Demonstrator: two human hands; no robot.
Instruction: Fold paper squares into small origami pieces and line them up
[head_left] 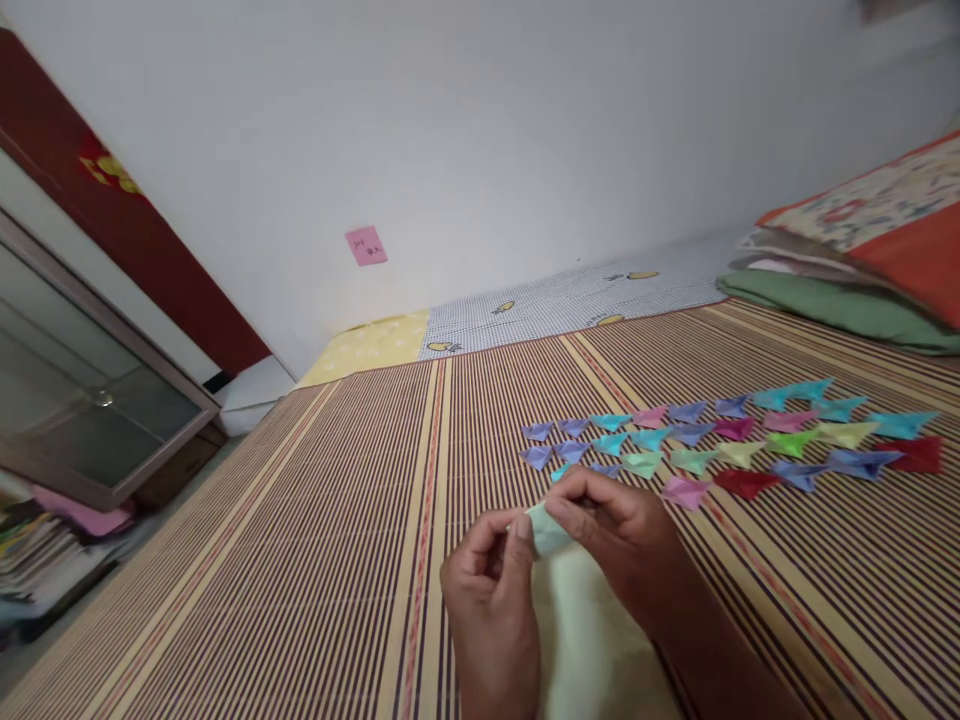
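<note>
White wall [525, 150] — pink note [366, 258], handwriting [369, 247] illegible — green paper [549, 534] in both hands [491, 580] [626, 530]

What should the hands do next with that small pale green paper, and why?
Perhaps press along the small pale green paper's upper edge: the left hand and right hand both pinch it there, and colourful, pointed folded-paper pieces lie in rows nearby.

Illegible handwriting, pink note [366, 246].

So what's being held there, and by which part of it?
A small piece of pale green paper: the left fingers pinch its left edge, the right fingers its upper right part.
</note>
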